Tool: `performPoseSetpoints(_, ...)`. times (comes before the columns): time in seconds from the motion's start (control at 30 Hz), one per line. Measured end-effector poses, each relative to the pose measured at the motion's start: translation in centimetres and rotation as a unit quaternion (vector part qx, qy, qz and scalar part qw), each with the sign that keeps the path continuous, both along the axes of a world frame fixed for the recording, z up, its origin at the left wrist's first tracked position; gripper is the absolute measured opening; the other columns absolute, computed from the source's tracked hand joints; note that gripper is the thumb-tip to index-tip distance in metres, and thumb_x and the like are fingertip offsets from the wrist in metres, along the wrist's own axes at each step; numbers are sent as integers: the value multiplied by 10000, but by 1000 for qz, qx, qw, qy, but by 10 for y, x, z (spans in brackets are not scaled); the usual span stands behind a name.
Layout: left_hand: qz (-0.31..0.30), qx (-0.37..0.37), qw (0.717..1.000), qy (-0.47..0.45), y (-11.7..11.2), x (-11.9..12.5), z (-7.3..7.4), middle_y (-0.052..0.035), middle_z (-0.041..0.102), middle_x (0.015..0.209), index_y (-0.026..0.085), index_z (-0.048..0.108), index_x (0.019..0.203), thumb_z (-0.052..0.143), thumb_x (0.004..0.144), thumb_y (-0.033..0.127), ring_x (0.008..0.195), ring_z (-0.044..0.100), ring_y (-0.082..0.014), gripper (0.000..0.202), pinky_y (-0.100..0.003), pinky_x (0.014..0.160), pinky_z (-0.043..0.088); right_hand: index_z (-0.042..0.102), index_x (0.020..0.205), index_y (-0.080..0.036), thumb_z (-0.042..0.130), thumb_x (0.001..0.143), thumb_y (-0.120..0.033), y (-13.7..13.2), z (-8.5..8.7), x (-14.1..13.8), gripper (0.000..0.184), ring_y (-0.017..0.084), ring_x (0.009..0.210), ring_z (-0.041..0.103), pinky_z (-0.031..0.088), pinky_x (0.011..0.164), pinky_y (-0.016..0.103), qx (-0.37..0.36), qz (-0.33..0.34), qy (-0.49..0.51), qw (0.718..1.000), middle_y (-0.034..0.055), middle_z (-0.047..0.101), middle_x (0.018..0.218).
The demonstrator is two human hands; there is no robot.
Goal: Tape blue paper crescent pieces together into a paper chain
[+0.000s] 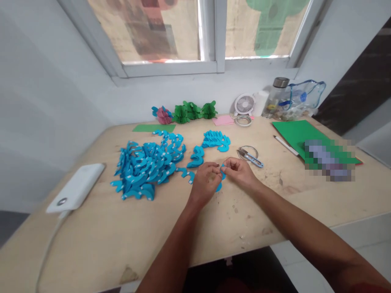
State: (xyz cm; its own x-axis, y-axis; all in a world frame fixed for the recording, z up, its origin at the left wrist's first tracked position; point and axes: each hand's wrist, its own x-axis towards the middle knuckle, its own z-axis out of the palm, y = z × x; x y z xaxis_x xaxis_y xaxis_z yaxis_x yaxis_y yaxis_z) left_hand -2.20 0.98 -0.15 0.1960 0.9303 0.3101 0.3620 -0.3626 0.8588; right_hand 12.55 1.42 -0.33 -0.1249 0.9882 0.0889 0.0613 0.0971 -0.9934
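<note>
My left hand (206, 181) and my right hand (240, 171) meet over the middle of the table. Between their fingertips is a wavy blue paper cutout (218, 187), mostly covered by the fingers. Both hands are closed in a pinch on it. To the left lies a large heap of similar blue cutouts (148, 162), many bearing small white squares. Just beyond my left hand are a small blue stack (196, 158) and a fanned blue pile (215, 140). Thread snips (252, 158) rest beyond my right hand, over a thin ring (256, 151).
A white power bank (76, 187) with a cable lies at left. Along the wall stand green folded-paper shapes (192, 111), a small fan (244, 105) and a bottle (276, 97). Green sheets (305, 132) and a white pen (285, 145) lie at right.
</note>
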Motion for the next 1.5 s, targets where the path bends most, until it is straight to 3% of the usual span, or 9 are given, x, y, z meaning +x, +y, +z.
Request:
performPoseSetpoints(0.1,0,0,1000,0,0,0,0,-55,647,913,218,617,654,553,702,164,947,573,-208,97,-387,893,421,545,636,-176,626,686,-380,1,0,1,226,72,473,347,255,455,213,12,-2,-32,999,-64,413,512)
performPoseSetpoints(0.2,12,1,1000,-13,-1,0,-1,-53,648,922,218,618,637,562,693,172,939,578,-209,91,-386,891,423,581,684,-173,569,735,-395,4,6,8,228,94,529,441,330,505,226,39,-9,-53,998,-29,520,589)
performPoseSetpoints(0.3,34,-19,998,-45,0,0,-5,-50,653,905,216,628,654,583,687,204,921,588,-212,58,-371,842,451,607,714,-173,503,777,-383,13,10,27,243,137,644,540,396,599,257,78,-85,-111,987,16,607,681)
performPoseSetpoints(0.37,42,-38,996,-69,1,0,-7,-44,659,868,217,634,666,592,685,224,901,596,-212,46,-355,794,471,623,735,-176,483,784,-352,19,11,44,230,152,649,552,392,601,268,89,-176,-214,957,28,626,690)
performPoseSetpoints(0.47,41,-58,993,-92,1,0,-10,-38,664,842,216,637,662,608,673,243,880,604,-212,41,-337,742,485,649,758,-194,505,763,-273,26,10,68,164,180,690,561,363,599,284,72,-245,-420,871,46,652,746)
performPoseSetpoints(0.57,41,-66,992,-99,1,0,-10,-43,667,873,212,637,652,611,666,243,875,606,-211,43,-331,720,490,663,763,-212,513,749,-202,27,7,79,151,193,710,561,337,590,289,76,-226,-536,810,56,660,758)
performPoseSetpoints(0.73,42,-69,991,-104,1,0,-8,-39,667,869,216,637,653,611,663,242,882,605,-213,38,-331,725,490,676,731,-231,538,742,-175,25,2,80,150,187,705,537,315,590,291,126,-205,-603,760,56,648,719)
performPoseSetpoints(1.13,35,-66,992,-98,1,1,-6,-47,663,861,204,627,632,600,655,230,892,601,-214,44,-336,743,486,650,706,-222,547,729,-195,24,1,77,110,188,694,536,305,596,295,98,-209,-598,768,48,636,698)
performPoseSetpoints(1.5,40,-74,991,-103,1,1,-3,-55,670,869,187,626,610,595,636,222,862,605,-204,53,-313,737,478,642,776,-206,467,771,-217,26,13,74,176,213,763,579,310,601,292,-6,-193,-587,786,72,675,824)
